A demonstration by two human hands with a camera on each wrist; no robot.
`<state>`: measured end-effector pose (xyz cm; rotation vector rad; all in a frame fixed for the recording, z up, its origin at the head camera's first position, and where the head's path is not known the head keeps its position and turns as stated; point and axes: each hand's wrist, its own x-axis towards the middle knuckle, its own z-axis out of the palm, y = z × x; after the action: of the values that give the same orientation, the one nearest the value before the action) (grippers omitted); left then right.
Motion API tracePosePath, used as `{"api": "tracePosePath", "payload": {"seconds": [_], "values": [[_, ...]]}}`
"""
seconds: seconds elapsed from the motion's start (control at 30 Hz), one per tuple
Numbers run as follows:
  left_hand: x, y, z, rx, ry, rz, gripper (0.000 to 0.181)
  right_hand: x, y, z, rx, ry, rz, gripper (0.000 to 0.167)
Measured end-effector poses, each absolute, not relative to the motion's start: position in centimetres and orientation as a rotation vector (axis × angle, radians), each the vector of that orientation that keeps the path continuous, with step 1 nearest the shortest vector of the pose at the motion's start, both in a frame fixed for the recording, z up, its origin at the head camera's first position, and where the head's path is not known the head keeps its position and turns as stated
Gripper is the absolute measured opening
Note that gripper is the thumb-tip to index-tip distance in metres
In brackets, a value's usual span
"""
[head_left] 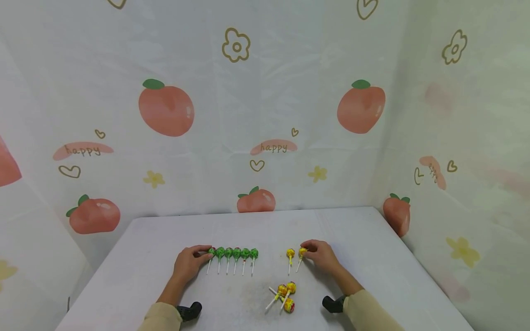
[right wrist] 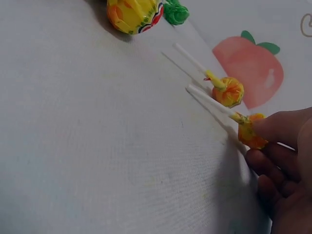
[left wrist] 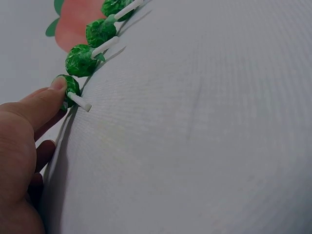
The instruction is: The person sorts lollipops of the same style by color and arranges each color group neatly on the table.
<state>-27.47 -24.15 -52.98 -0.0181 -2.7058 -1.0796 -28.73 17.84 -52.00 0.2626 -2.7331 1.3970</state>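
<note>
Beige sleeves (head_left: 161, 317) enter at frame bottom; left hand (head_left: 188, 263) and right hand (head_left: 323, 255) each show a pinching grip. We note six green lollipops (head_left: 228, 252) left of centre, three loose yellow ones (head_left: 289, 305) bottom-centre, two aligned yellow ones (head_left: 290, 253) centre-right. Each hand holds its row's outermost lollipop, presumably to square spacing.

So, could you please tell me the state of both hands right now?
Left hand: closed, pinching the leftmost green lollipop by its head.
Right hand: closed, pinching the rightmost yellow lollipop by its head.
</note>
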Motion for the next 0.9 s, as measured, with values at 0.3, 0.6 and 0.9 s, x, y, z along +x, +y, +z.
{"api": "tracePosePath", "payload": {"seconds": [0.3,0.6,0.9], "values": [[-27.73,-24.19,-53.30,-0.020,-2.699,-1.090,0.029,-29.41,17.92,-51.99,0.348,-2.791,1.406,0.020],[-27.76,-24.28,-53.29,-0.027,-2.688,-1.090,0.028,-29.68,18.13,-52.11,0.410,-2.817,1.466,0.021],[-27.76,-24.28,-53.34,-0.029,-2.695,-1.090,0.028,-29.41,18.03,-52.28,0.432,-2.783,1.474,0.022]]}}
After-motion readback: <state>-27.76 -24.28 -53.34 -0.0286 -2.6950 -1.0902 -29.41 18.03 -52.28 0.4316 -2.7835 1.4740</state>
